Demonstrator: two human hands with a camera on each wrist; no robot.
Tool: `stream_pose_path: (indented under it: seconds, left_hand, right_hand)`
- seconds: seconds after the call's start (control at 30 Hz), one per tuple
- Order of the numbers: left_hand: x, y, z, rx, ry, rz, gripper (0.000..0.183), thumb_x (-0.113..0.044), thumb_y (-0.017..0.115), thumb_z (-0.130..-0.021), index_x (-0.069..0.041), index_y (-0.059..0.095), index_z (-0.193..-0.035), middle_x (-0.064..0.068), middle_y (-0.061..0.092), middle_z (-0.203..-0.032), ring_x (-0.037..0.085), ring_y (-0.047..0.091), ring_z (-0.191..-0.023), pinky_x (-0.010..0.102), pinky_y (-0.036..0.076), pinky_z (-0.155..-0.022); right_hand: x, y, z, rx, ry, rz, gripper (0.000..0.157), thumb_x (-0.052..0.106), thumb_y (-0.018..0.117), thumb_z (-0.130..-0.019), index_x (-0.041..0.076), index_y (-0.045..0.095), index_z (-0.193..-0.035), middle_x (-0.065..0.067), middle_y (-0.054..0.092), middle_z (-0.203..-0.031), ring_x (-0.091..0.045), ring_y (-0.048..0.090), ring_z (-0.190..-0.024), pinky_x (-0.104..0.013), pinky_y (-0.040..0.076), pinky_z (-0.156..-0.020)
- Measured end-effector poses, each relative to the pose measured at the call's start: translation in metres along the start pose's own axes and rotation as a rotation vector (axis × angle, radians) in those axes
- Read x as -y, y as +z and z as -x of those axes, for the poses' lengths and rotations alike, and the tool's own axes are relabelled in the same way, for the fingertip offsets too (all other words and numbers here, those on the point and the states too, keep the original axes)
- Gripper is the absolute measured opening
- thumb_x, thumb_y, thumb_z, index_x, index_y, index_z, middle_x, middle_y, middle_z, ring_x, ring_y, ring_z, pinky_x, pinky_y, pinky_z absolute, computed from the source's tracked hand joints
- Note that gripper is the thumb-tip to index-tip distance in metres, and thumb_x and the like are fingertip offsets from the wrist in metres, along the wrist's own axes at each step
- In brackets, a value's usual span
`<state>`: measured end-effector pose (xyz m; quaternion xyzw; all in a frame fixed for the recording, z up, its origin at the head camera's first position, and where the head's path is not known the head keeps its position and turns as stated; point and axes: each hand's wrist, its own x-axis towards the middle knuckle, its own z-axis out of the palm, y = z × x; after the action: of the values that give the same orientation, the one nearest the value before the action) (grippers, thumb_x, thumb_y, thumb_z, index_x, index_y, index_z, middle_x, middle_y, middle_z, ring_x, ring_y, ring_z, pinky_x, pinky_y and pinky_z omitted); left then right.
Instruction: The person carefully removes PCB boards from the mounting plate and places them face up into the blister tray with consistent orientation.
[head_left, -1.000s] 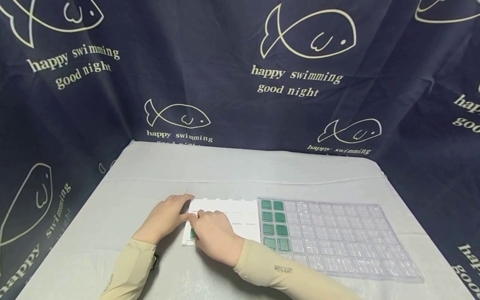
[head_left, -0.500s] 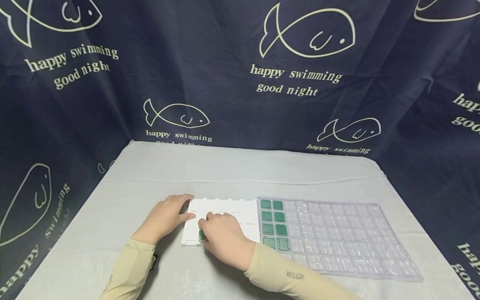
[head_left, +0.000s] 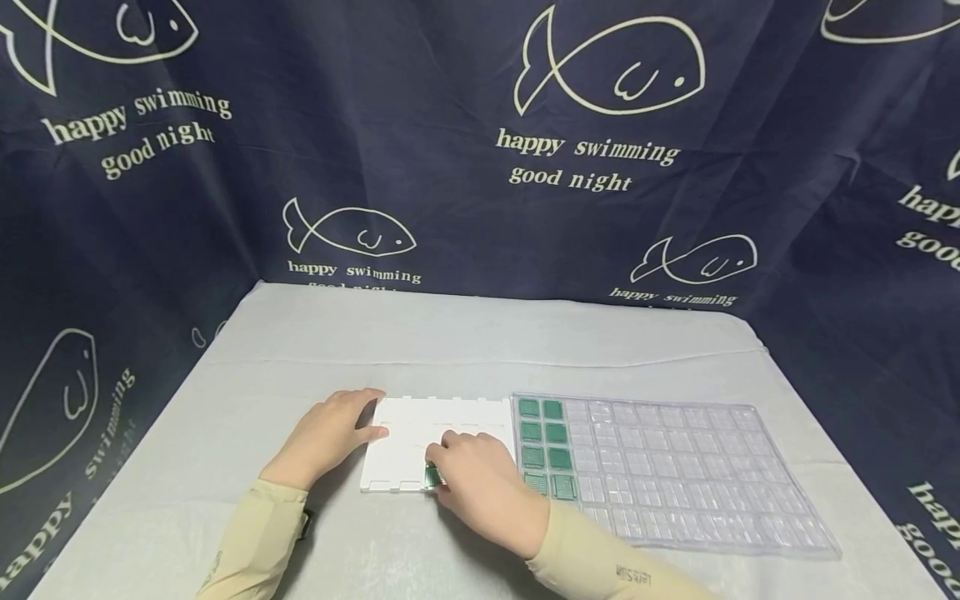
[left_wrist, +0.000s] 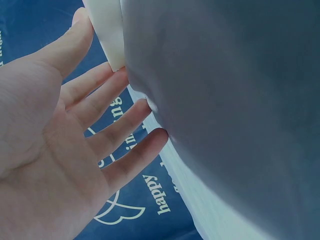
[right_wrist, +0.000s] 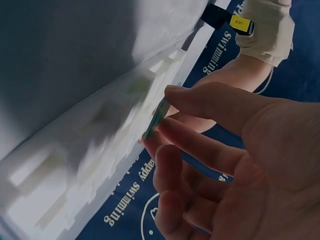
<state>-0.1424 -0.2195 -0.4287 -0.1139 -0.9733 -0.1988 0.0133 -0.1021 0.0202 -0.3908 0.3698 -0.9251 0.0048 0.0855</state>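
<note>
My right hand (head_left: pixel 483 483) pinches a thin green square board (right_wrist: pixel 159 114) between thumb and fingertips, low over the front part of a white plastic tray (head_left: pixel 405 410). In the head view only a sliver of that board shows beside the fingers. At the tray's left side is my left hand (head_left: pixel 326 437), its thumb touching the tray near the edge and its fingers reaching to the back left corner. The left wrist view shows those fingers fairly straight against the tray corner (left_wrist: pixel 111 45) and the tablecloth.
A clear compartmented tray (head_left: pixel 675 475) lies right beside the white tray. Green square boards (head_left: pixel 556 432) fill several pockets in its two left columns. A white cloth covers the table (head_left: pixel 480 333). Dark blue fish-print curtains (head_left: pixel 450 125) hang around it.
My right hand has moved rightward along the front of the white tray, carrying the green board away from the left hand. The left hand has stayed at the tray's left edge.
</note>
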Motion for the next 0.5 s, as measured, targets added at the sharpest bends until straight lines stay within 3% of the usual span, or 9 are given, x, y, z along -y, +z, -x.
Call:
stream_pose_path:
  seconds: [0.27,0.5]
  left_hand:
    - [-0.003,-0.002,0.001,0.006,0.000,0.001,0.054,-0.034,0.077,-0.089,-0.006,0.063,-0.133,0.013,0.069,-0.132,0.040,0.063,-0.124,0.059,0.052,-0.100]
    - [0.000,0.000,0.001,-0.012,0.017,-0.005,0.053,-0.033,0.077,-0.089,-0.005,0.064,-0.132,0.014,0.070,-0.130,0.041,0.064,-0.122,0.059,0.053,-0.099]
  right_hand:
    - [-0.012,-0.002,0.019,-0.052,0.013,-0.021,0.025,0.022,0.088,-0.071,0.020,0.071,-0.090,0.009,0.063,-0.075,-0.007,0.057,-0.061,-0.017,0.030,-0.049]
    - [-0.023,-0.004,0.032,-0.065,0.025,-0.042,0.030,0.025,0.092,-0.069,0.019,0.072,-0.090,0.008,0.065,-0.077,-0.007,0.061,-0.063,-0.018,0.039,-0.051]
